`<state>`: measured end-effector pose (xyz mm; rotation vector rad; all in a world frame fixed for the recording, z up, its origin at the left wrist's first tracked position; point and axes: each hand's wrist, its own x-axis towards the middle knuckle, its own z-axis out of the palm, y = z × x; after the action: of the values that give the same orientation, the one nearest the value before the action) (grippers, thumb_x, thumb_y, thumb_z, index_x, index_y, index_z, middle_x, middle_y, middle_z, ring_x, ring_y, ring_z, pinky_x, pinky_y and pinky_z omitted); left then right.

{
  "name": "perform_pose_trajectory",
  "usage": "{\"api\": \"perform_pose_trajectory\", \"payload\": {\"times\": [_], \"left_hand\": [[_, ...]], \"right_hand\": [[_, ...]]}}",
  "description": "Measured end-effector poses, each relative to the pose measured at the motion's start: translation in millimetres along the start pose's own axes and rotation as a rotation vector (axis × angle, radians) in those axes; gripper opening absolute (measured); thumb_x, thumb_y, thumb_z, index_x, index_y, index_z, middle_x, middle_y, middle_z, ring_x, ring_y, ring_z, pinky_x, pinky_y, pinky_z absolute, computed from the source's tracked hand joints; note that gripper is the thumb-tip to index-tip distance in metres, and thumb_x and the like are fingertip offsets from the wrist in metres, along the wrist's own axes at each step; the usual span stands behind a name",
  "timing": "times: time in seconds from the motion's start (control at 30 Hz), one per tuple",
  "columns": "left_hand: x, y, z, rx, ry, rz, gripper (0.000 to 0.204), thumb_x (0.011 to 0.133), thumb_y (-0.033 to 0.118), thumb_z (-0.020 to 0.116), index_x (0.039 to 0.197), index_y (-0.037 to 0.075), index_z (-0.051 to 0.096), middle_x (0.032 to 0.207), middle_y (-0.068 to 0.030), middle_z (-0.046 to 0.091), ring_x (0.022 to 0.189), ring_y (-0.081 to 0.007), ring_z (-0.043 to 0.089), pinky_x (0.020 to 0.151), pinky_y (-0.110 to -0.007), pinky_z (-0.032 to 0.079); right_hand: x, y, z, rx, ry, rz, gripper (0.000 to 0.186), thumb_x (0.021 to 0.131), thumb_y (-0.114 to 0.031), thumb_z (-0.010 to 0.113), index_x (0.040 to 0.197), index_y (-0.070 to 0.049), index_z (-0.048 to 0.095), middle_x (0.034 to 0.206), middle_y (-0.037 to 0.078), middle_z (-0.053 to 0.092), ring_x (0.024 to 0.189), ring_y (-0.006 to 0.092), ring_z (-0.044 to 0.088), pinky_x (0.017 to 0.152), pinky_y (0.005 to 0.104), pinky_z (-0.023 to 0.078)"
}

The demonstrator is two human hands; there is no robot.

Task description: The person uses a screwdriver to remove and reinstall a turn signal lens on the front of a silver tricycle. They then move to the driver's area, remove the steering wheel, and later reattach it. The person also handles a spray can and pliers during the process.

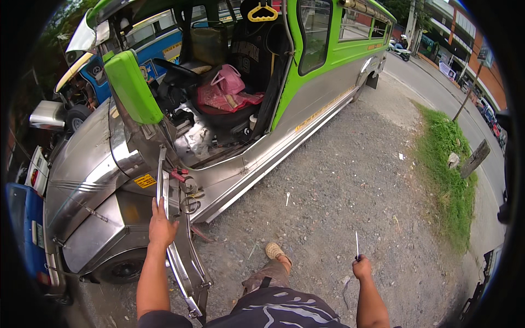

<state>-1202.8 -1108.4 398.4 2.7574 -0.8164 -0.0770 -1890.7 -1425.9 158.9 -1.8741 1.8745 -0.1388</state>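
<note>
My left hand [161, 228] grips the upright edge of a shiny metal panel [183, 262], which stands out from the vehicle's side. Its fingers lie over the edge, with the thumb apart. Just beyond, red clamp-like parts [179, 174] and curved metal pieces [191, 203] show in the gap between panel and body. Low on the right, my right hand [361, 268] is closed around the dark handle of a screwdriver [357, 243]. Its thin, bright shaft points up and away, touching nothing. The vehicle is a silver and green jeepney [328, 93].
Through the open cab side show a seat with a pink bag [228, 80] and a steering wheel [178, 71]. Gravel [328, 191] lies underfoot. Grass [443, 147] and a short post [474, 159] border the road on the right. A blue vehicle [26, 224] stands at left.
</note>
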Motion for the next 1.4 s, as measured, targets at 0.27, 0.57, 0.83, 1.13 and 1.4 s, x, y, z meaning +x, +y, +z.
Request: {"api": "perform_pose_trajectory", "payload": {"times": [0.27,0.57,0.83,1.13,1.4], "left_hand": [[58,11,6,0.034,0.004,-0.233,0.115,0.089,0.023,0.087,0.174,0.009,0.013,0.146,-0.0286,0.062,0.128,-0.0479,0.065,0.108,-0.053,0.054],[78,13,11,0.021,0.049,-0.467,0.080,0.089,0.028,0.088,0.156,0.005,0.051,0.122,-0.0300,0.075,0.114,-0.0492,0.072,0.099,-0.055,0.056],[85,11,31,0.294,0.049,-0.707,0.056,0.091,0.029,0.083,0.138,0.004,0.067,0.116,-0.0253,0.076,0.109,-0.0481,0.071,0.095,-0.056,0.055],[115,28,38,0.366,0.080,-0.918,0.030,0.094,0.028,0.077,0.108,0.002,0.076,0.098,-0.0253,0.076,0.095,-0.0499,0.071,0.088,-0.058,0.054],[119,29,42,0.295,0.076,-1.226,0.031,0.093,0.028,0.078,0.112,0.004,0.079,0.103,-0.0251,0.078,0.099,-0.0485,0.072,0.092,-0.056,0.055]], "right_hand": [[107,-240,83,-0.068,-0.385,-0.346,0.041,0.094,-0.021,0.064,0.130,-0.006,0.076,0.111,0.027,0.078,0.107,0.0461,0.075,0.096,0.0535,0.060],[235,-514,119,-0.036,-0.448,-0.922,0.019,0.092,-0.013,0.068,0.108,-0.001,0.070,0.109,0.027,0.073,0.103,0.0486,0.072,0.091,0.0571,0.058],[328,-768,262,-0.268,-0.619,-1.246,0.031,0.097,-0.007,0.059,0.127,-0.002,0.065,0.124,0.026,0.073,0.114,0.0439,0.072,0.100,0.0514,0.059],[381,-900,408,-0.601,-0.831,-1.456,0.037,0.104,-0.011,0.056,0.140,-0.006,0.064,0.139,0.019,0.069,0.130,0.0362,0.068,0.108,0.0476,0.057],[392,-911,416,-0.589,-0.716,-1.696,0.035,0.096,-0.011,0.065,0.130,-0.004,0.070,0.129,0.016,0.068,0.125,0.0369,0.065,0.103,0.0475,0.056]]}}
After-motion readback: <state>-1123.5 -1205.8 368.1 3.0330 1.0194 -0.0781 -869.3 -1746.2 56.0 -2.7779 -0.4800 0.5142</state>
